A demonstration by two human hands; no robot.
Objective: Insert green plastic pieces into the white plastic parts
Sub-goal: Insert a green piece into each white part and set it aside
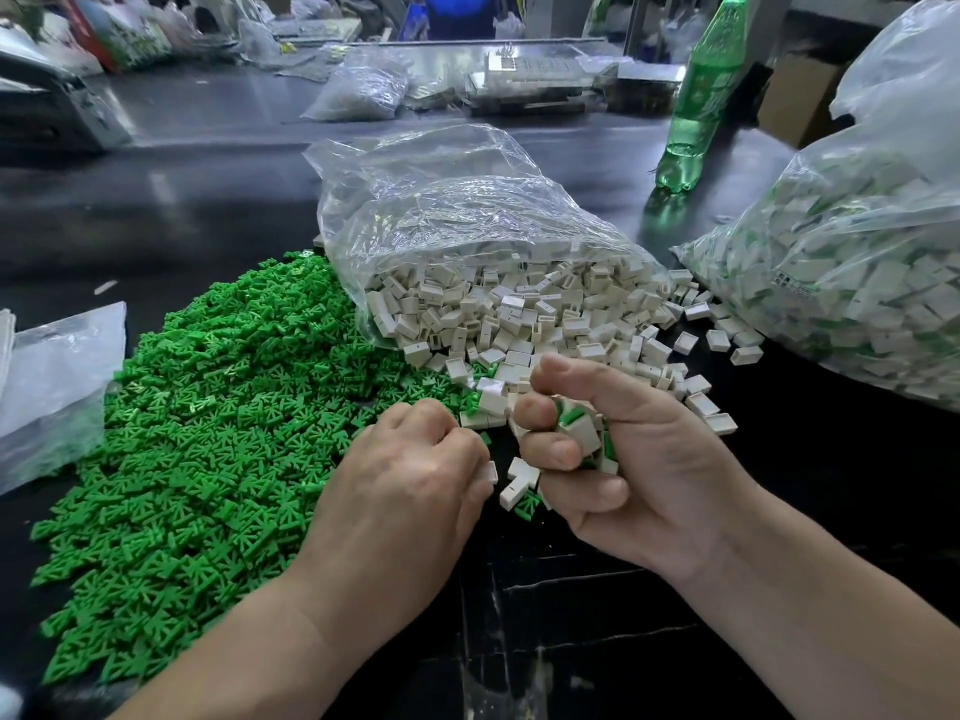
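Right hand — grip curled round a handful of white parts and green pieces — left hand grip pinching a single white part above the counter.

- A dark, glossy table runs the length of the room.
- A green bottle stands upright on it, far right, part full.
- Just behind the bottle, at the table's edge, sits a brown box.
- A flat clear bag lies at the near left.
- A crumpled clear bag sits well back, middle, holding something pale.
- Right of it is a low stack, perhaps trays; it's too blurred to be sure.
- Something blue stands at the far end.
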